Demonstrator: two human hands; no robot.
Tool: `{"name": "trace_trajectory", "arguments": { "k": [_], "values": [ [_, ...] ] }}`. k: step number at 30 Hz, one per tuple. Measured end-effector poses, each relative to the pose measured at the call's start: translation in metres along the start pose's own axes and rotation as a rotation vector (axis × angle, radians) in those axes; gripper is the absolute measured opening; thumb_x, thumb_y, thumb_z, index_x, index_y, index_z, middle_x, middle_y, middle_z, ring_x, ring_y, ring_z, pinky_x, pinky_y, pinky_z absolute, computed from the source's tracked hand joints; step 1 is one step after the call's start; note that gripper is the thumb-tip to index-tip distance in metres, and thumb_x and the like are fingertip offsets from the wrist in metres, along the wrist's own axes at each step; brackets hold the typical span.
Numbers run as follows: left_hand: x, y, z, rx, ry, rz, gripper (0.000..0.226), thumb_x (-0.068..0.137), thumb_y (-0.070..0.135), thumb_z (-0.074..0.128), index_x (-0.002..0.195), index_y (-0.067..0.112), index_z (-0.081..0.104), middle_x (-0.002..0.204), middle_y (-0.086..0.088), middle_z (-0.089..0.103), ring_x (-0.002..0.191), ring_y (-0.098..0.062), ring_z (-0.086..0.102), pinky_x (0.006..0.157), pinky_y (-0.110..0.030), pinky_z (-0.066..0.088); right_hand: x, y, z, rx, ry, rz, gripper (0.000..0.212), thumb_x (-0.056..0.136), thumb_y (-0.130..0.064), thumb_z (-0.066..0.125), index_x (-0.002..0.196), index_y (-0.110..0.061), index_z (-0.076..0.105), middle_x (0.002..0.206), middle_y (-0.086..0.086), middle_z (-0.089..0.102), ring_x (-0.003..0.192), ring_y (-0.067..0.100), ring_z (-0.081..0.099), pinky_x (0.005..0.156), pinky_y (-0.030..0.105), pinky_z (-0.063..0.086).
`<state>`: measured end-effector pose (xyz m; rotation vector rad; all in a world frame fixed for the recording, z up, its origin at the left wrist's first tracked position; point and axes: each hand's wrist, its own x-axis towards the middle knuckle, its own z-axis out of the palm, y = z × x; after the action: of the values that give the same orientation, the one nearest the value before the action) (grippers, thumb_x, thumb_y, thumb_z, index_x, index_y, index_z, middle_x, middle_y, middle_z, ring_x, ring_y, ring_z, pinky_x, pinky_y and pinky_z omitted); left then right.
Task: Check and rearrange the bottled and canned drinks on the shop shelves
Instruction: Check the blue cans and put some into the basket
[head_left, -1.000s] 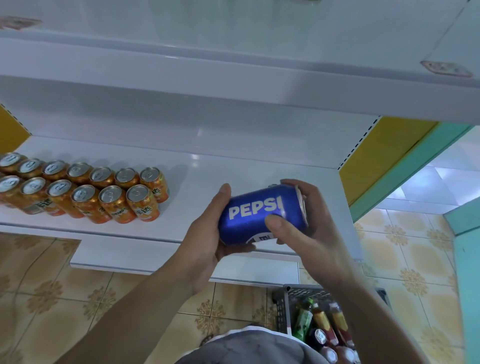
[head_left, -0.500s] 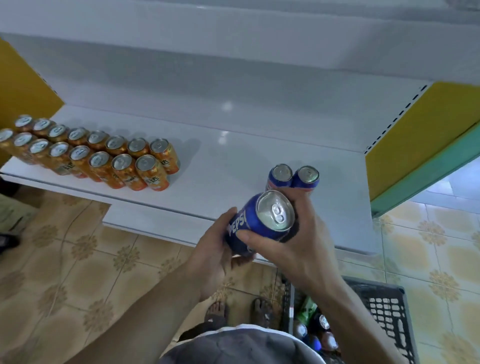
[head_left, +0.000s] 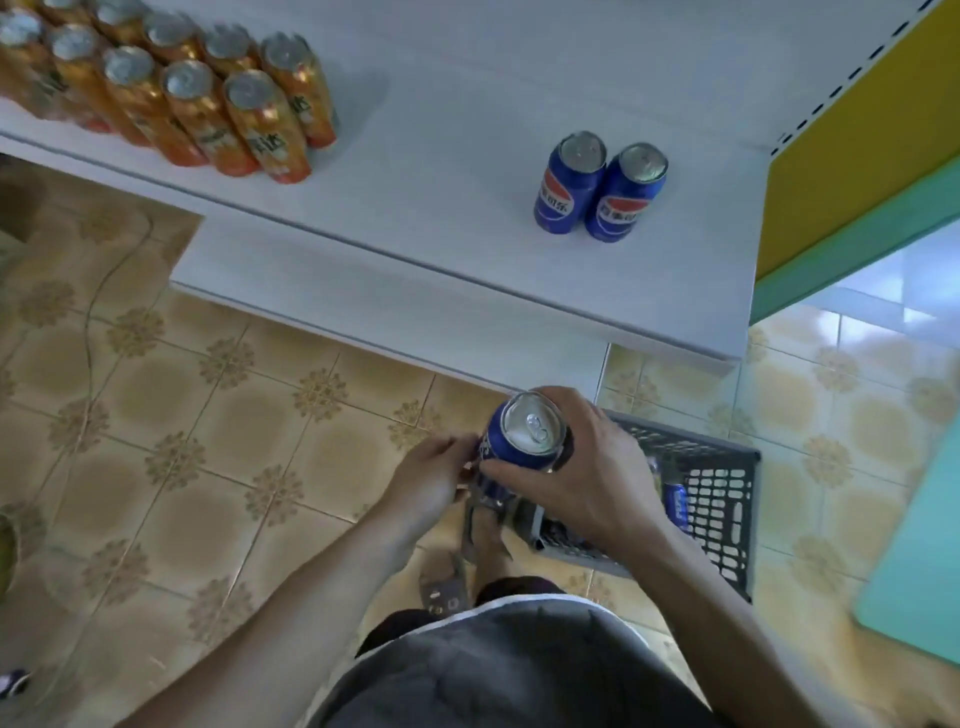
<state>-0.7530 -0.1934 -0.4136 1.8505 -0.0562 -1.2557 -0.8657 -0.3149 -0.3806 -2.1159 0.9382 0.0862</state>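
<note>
Nearest to me, my right hand (head_left: 587, 470) holds a blue can (head_left: 522, 436) upright over the tiled floor (head_left: 208, 415), its long axis close to vertical and its silver top with the pull tab facing up at the camera. The right fingers (head_left: 511, 470) wrap round the can's body from the right side, closed on it. My left hand (head_left: 434, 480) sits just beside the can on its left; its fingertips touch the can's lower side, loosely curled, and I cannot tell how firmly they grip.

Under my right wrist stands a dark plastic basket (head_left: 727, 499) on the floor, with another blue can (head_left: 675, 504) showing inside it; the rest of its contents are hidden by my arm.

Further off runs the white shelf (head_left: 441, 171). Two blue cans (head_left: 600, 187) stand upright on it toward the right, touching each other, labels facing me. Well apart, at the shelf's left end, the orange cans (head_left: 208, 93) stand packed in two rows.
</note>
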Motion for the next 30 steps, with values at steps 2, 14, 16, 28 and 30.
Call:
{"name": "trace_trajectory", "arguments": {
  "k": [2,14,16,28,30],
  "values": [
    [-0.001,-0.023,0.010,0.047,-0.047,0.021,0.036,0.101,0.031,0.053,0.071,0.030,0.072,0.073,0.011,0.071,0.082,-0.015,0.067,0.076,-0.032,0.048,-0.011,0.021,0.014,-0.055,-0.001,0.036,0.069,0.070,-0.063,0.080,0.127,-0.037,0.051,0.108,-0.023,0.051,0.098,0.003,0.051,0.081,0.028,0.043],
    [0.014,-0.148,0.106,0.296,-0.139,-0.081,0.014,0.095,0.038,0.060,0.108,0.032,0.062,0.102,0.017,0.063,0.103,-0.010,0.064,0.093,-0.033,0.051,-0.053,0.224,0.064,-0.326,-0.168,0.391,0.079,0.077,-0.068,0.073,0.136,-0.026,0.042,0.132,-0.002,0.058,0.107,0.023,0.061,0.078,0.035,0.048],
    [0.029,-0.167,0.134,0.389,-0.150,-0.087,0.015,0.096,0.039,0.058,0.110,0.034,0.061,0.102,0.022,0.061,0.100,-0.006,0.063,0.092,-0.033,0.052,-0.049,0.279,0.069,-0.316,-0.201,0.469,0.080,0.077,-0.063,0.076,0.138,-0.023,0.042,0.132,0.001,0.055,0.107,0.025,0.060,0.082,0.039,0.050],
    [0.168,-0.276,0.351,0.488,-0.228,-0.268,0.016,0.096,0.040,0.058,0.109,0.031,0.062,0.109,0.008,0.068,0.102,-0.018,0.066,0.091,-0.034,0.050,0.014,0.558,0.102,-0.181,-0.102,0.685,0.076,0.079,-0.057,0.077,0.130,-0.012,0.043,0.108,0.001,0.048,0.089,0.022,0.053,0.077,0.036,0.047],
    [0.196,-0.285,0.377,0.561,-0.236,-0.240,0.011,0.096,0.039,0.057,0.105,0.033,0.061,0.106,0.011,0.067,0.102,-0.018,0.066,0.084,-0.030,0.046,0.028,0.594,0.112,-0.138,-0.046,0.708,0.075,0.080,-0.057,0.076,0.129,-0.012,0.043,0.113,0.003,0.049,0.094,0.022,0.054,0.081,0.038,0.049]
  ]
}}
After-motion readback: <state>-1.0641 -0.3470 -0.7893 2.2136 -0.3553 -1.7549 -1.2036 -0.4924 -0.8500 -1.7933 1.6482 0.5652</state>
